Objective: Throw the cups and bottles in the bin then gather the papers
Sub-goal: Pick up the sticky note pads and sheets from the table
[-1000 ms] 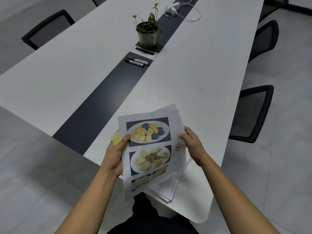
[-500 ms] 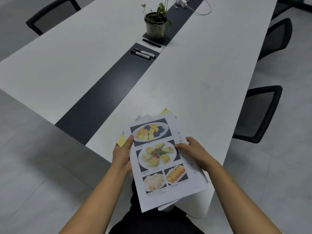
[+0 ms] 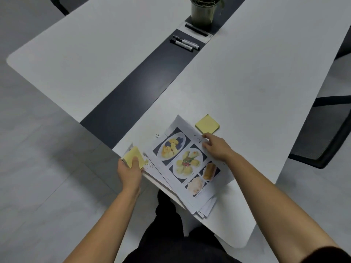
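The papers (image 3: 182, 168) lie in a loose pile on the near corner of the white table (image 3: 247, 82), between the two hands. The right hand (image 3: 216, 147) is open, with its fingers stretched out flat on the far corner of the top sheet, most likely to keep the pile from sliding while it is tidied. The left hand (image 3: 130, 173) is at the other side of the pile. It grips a small yellow pad (image 3: 133, 155), thumb on top and fingers curled under, probably to add it to the pile. A second yellow pad (image 3: 207, 124) lies on the table just past the right hand's fingers, near enough to pick up next. Far ahead of both hands are two pens (image 3: 185, 43) and a plant pot (image 3: 202, 13). No cups or bottles show, so that part looks done and the gathering is under way. Half a second ago both hands held the papers up in the air, with only a bit of yellow peeking out from behind them. Now the pile is down on the table, and both pads show.
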Motion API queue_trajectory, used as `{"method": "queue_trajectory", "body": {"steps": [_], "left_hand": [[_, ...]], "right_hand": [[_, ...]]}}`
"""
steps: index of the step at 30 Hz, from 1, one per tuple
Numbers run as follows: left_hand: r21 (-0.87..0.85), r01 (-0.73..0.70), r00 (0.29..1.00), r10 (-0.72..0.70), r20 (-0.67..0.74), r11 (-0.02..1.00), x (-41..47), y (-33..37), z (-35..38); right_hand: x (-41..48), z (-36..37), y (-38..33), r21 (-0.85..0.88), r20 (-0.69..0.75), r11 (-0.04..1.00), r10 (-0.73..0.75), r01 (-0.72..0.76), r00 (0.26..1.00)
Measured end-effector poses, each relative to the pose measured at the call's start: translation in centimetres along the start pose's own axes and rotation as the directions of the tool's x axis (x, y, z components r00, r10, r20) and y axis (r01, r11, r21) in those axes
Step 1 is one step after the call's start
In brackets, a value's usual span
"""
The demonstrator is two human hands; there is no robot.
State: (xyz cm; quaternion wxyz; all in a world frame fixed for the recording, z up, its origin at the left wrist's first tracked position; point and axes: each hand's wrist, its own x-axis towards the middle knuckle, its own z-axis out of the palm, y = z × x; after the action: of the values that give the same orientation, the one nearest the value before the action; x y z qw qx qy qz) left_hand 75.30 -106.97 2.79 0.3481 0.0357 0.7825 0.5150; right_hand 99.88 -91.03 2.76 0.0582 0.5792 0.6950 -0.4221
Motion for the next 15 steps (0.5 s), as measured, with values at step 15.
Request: {"method": "queue_trajectory", "body": {"steps": [15], "left_hand": [[0.151,0.164,0.956,-0.195,0.219,0.975,2.6,1.5,2.8]], "right_hand": [[0.6,3.9,1.7,-0.152,-0.21,0.973,0.141,-0.175,0.967]]}}
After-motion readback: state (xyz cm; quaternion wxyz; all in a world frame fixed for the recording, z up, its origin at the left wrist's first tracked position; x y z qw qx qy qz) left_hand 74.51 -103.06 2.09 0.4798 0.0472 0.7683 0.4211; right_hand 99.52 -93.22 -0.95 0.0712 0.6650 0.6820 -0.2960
